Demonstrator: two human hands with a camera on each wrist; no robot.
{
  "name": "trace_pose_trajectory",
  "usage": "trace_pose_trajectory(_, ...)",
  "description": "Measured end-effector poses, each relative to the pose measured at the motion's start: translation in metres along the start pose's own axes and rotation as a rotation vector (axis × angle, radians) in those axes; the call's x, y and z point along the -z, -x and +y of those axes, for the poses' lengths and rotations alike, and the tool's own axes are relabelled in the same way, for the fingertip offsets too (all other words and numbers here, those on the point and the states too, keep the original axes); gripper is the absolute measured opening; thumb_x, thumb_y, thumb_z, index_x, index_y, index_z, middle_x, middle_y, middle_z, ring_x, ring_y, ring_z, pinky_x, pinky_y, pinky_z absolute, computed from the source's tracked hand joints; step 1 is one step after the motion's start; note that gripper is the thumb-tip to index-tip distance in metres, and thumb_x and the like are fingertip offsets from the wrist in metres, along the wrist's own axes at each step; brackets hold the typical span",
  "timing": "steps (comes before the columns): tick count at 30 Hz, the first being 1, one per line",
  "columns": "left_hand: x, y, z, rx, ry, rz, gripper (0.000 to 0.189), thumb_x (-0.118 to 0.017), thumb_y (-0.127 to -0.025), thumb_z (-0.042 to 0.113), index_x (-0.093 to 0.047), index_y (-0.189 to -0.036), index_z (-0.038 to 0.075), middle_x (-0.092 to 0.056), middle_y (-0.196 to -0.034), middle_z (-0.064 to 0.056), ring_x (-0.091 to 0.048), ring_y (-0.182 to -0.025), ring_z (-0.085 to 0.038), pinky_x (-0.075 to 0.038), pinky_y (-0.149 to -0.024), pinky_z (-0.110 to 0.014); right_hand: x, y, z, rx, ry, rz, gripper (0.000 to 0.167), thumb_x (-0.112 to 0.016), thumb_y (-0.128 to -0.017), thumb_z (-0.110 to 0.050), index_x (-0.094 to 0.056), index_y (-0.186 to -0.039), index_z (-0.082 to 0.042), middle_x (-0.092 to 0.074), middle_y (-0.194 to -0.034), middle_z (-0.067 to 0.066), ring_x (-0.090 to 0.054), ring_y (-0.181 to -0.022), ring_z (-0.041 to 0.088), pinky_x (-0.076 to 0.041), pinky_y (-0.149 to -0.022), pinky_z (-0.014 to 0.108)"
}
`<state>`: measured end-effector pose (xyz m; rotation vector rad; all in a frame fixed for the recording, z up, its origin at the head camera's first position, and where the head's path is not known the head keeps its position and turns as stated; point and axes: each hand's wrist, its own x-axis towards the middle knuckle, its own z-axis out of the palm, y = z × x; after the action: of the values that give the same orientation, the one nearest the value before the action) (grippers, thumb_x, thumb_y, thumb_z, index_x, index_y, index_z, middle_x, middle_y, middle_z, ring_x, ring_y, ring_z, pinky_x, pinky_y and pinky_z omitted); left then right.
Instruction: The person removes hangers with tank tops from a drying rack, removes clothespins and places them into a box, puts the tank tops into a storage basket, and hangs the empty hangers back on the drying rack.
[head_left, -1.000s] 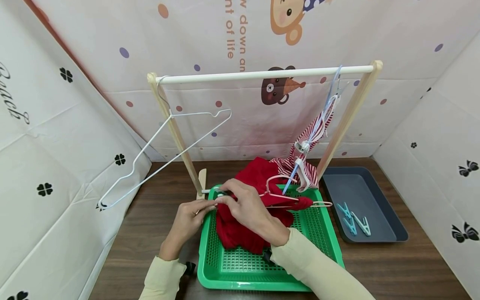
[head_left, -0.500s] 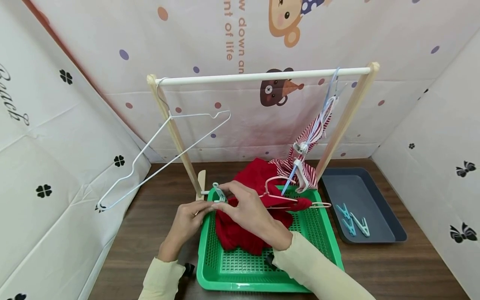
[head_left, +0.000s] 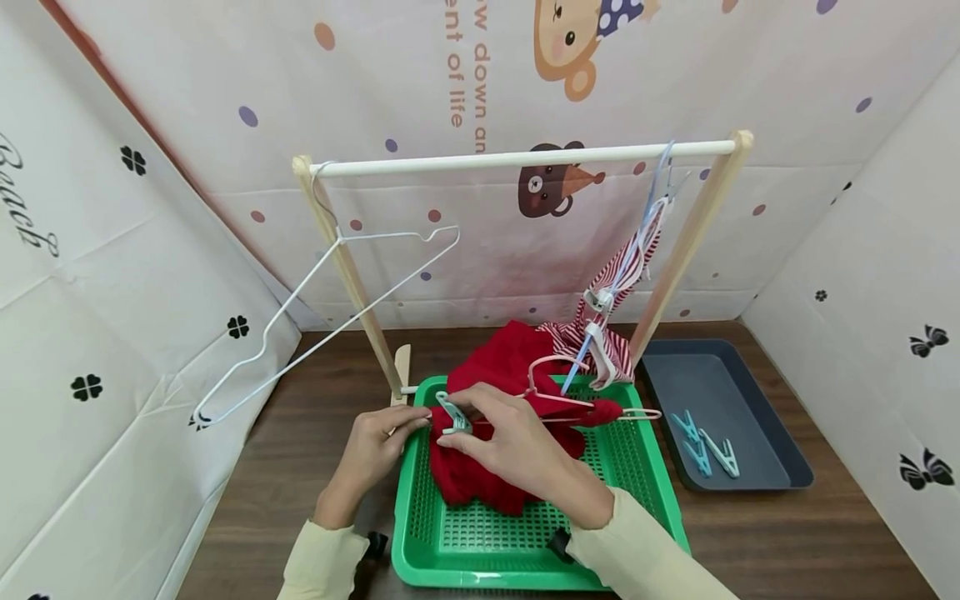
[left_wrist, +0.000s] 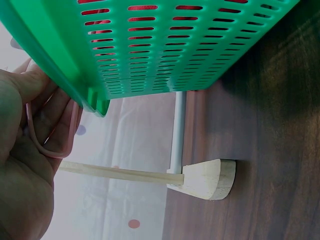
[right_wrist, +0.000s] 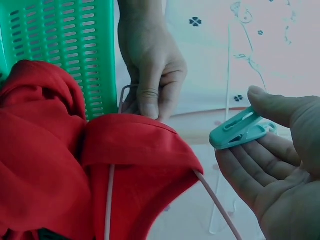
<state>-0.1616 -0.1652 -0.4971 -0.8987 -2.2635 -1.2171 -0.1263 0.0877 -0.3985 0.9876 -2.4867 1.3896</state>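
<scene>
left hand [head_left: 372,443] grips pink hanger [head_left: 562,399] at basket's [head_left: 480,577] left edge | right hand [head_left: 521,442] pinches teal clothespin [head_left: 455,414] | tray [head_left: 761,417] near bench's [head_left: 825,550] far right corner; printed walls [head_left: 480,267] behind

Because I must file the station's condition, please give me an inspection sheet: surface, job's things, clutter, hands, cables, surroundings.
Surface: brown table with wood grain.
Job's things: red garment on pink hanger, mostly in green basket.
Clutter: clips in gray tray; white hanger and striped garment on rack.
Hands: left hand grips the pink hanger's end; right hand pinches teal clip.
Cables: nothing seen.
Surroundings: printed sheets at back and sides.
</scene>
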Motion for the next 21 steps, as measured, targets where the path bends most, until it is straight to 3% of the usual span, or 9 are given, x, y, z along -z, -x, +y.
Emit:
trace_pose_trajectory(4, -0.001, 0.001, 0.0, 0.005, -0.002, 0.001, 0.028, -0.081, -0.085, -0.013, -0.083, -0.108, 0.002, -0.08, -0.101, -0.008, -0.078, -0.089, -0.024, -0.056, -0.083, -0.015, 0.007, 0.008, -0.003, 0.003, 0.021, 0.0, 0.046, -0.089, -0.09, -0.02, -0.069, -0.131, -0.012, -0.07, -0.119, -0.005, -0.068, -0.102, 0.007, -0.06, -0.095, 0.043)
trace_pose_trajectory(8, 0.0, 0.0, 0.001, 0.014, -0.005, 0.004, 0.029, -0.081, -0.085, -0.014, -0.083, -0.109, 0.003, -0.08, -0.102, -0.007, -0.078, -0.09, -0.024, -0.056, -0.084, -0.015, 0.016, 0.016, -0.005, -0.01, 0.025, -0.005, 0.047, -0.09, -0.089, -0.021, -0.07, -0.131, -0.015, -0.07, -0.115, -0.007, -0.067, -0.099, 0.008, -0.06, -0.092, 0.039)
trace_pose_trajectory(9, 0.0, -0.001, 0.002, 0.017, -0.006, 0.003, 0.029, -0.081, -0.084, -0.014, -0.083, -0.109, 0.002, -0.08, -0.102, -0.007, -0.078, -0.09, -0.024, -0.056, -0.085, -0.015, 0.018, 0.018, -0.006, -0.013, 0.014, -0.011, 0.048, -0.09, -0.089, -0.02, -0.069, -0.131, -0.014, -0.07, -0.114, -0.005, -0.066, -0.098, 0.008, -0.062, -0.085, 0.035)
trace_pose_trajectory(14, -0.001, 0.0, 0.002, 0.022, -0.011, 0.004, 0.028, -0.081, -0.084, -0.013, -0.083, -0.108, 0.002, -0.08, -0.103, -0.007, -0.078, -0.091, -0.024, -0.055, -0.086, -0.015, 0.031, 0.027, -0.009, -0.04, -0.001, -0.023, 0.052, -0.091, -0.087, -0.019, -0.069, -0.134, -0.015, -0.071, -0.118, -0.004, -0.067, -0.1, 0.009, -0.061, -0.086, 0.032)
trace_pose_trajectory(21, -0.001, -0.001, 0.002, 0.031, -0.007, 0.009, 0.027, -0.08, -0.086, -0.013, -0.083, -0.107, 0.003, -0.08, -0.103, -0.006, -0.078, -0.092, -0.023, -0.056, -0.085, -0.015, 0.048, 0.043, -0.007, -0.116, -0.027, 0.025, 0.049, -0.092, -0.086, -0.019, -0.071, -0.131, -0.021, -0.07, -0.122, -0.01, -0.07, -0.098, 0.008, -0.062, -0.083, 0.031)
